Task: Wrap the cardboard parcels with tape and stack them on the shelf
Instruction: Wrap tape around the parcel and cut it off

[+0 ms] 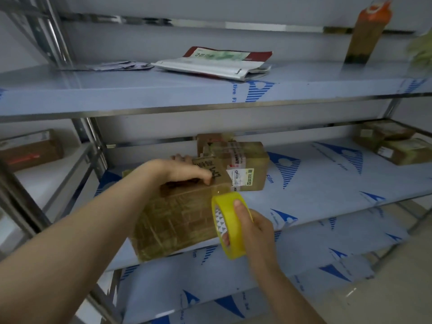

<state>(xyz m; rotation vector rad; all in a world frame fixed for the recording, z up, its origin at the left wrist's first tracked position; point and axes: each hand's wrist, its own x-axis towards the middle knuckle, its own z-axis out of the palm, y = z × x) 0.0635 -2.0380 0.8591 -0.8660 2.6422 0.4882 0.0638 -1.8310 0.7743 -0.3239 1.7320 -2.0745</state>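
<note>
A brown cardboard parcel [177,218], covered in shiny tape, sits at the front edge of the middle shelf [327,183]. My left hand [184,170] lies on top of it, fingers curled over its far edge and thumb pressed on the top. My right hand [254,228] grips a yellow tape roll [230,223] against the parcel's right side, a finger through its core. A strip of tape runs from the roll up onto the parcel. Behind stands another taped parcel [243,164] with white labels.
The upper shelf [140,90] carries a flat mailer bag [215,63] and an orange-topped bottle [367,31]. More parcels [392,146] lie at the middle shelf's far right, and one box [30,149] sits on the left rack. Metal uprights [93,141] frame the shelves.
</note>
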